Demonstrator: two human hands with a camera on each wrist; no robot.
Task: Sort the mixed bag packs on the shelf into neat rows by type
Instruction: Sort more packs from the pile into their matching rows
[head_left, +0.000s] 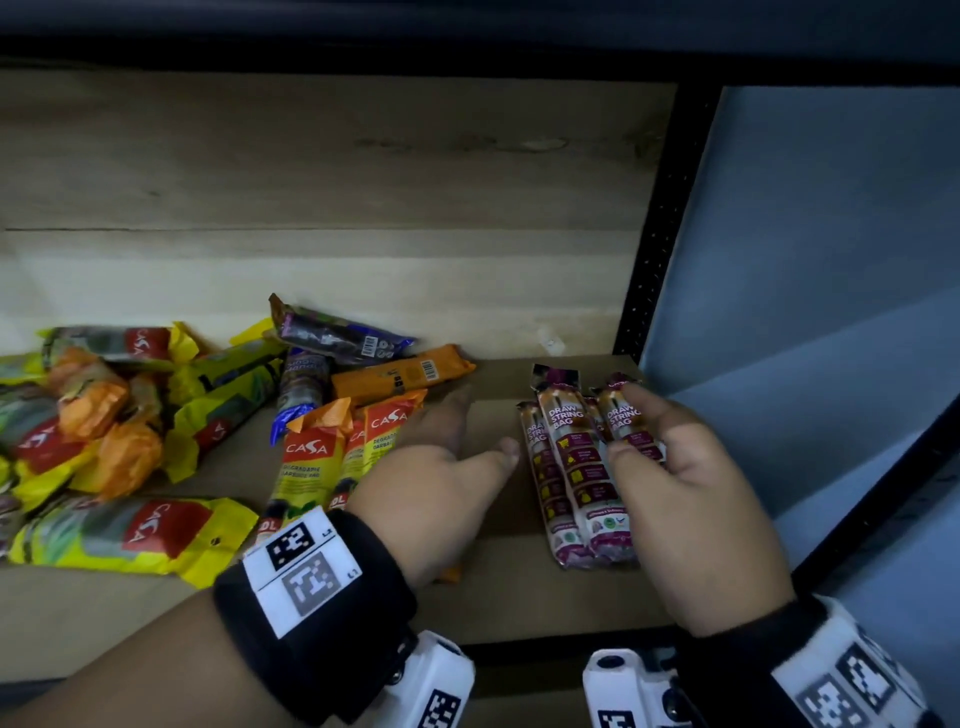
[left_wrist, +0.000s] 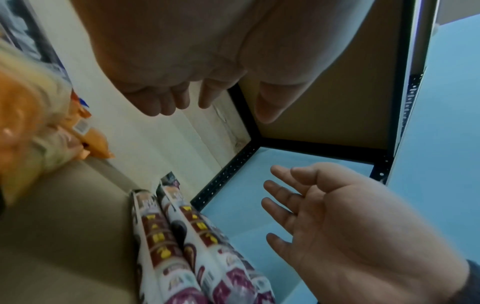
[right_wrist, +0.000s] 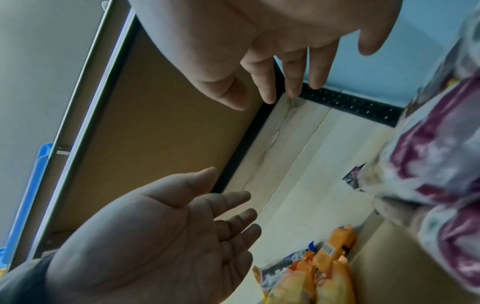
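Both hands are open and hold nothing. The right hand (head_left: 691, 499) hovers with relaxed fingers just over the row of maroon drawstring bag packs (head_left: 576, 467) at the right end of the shelf (head_left: 493, 587). The left hand (head_left: 441, 483) is flat beside two orange-topped Casa packs (head_left: 332, 457). More mixed packs (head_left: 119, 426) lie piled further left.

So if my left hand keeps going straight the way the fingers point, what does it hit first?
Probably the orange pack lying crosswise just beyond the left hand, whose fingers point toward the back of the shelf. Depth is unclear, so it may slide past the pack's right end to the back wall.
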